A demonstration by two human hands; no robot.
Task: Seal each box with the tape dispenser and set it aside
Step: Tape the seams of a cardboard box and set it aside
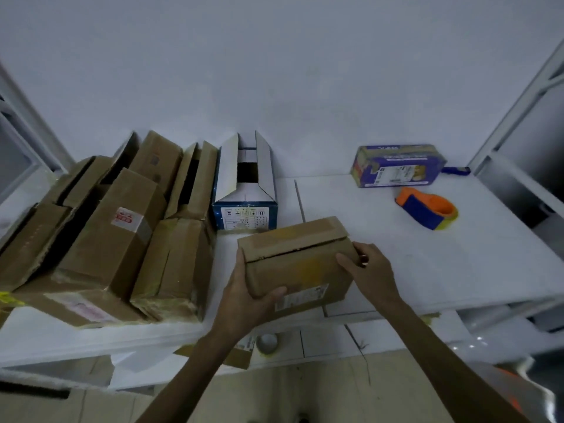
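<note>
A small brown cardboard box (300, 264) sits tilted at the front of the white table (457, 264), its top flaps closed with a dark seam between them. My left hand (244, 293) grips its left end, thumb wrapped over the front face. My right hand (370, 270) holds its right end with fingers curled on the edge. The orange and blue tape dispenser (428, 210) lies on the table, to the right and behind the box, apart from both hands.
Several brown boxes (122, 233) with open flaps crowd the table's left side. An open blue and white box (245, 190) stands beside them. A purple box (396, 166) lies at the back right. A tape roll (267, 343) rests below the table edge.
</note>
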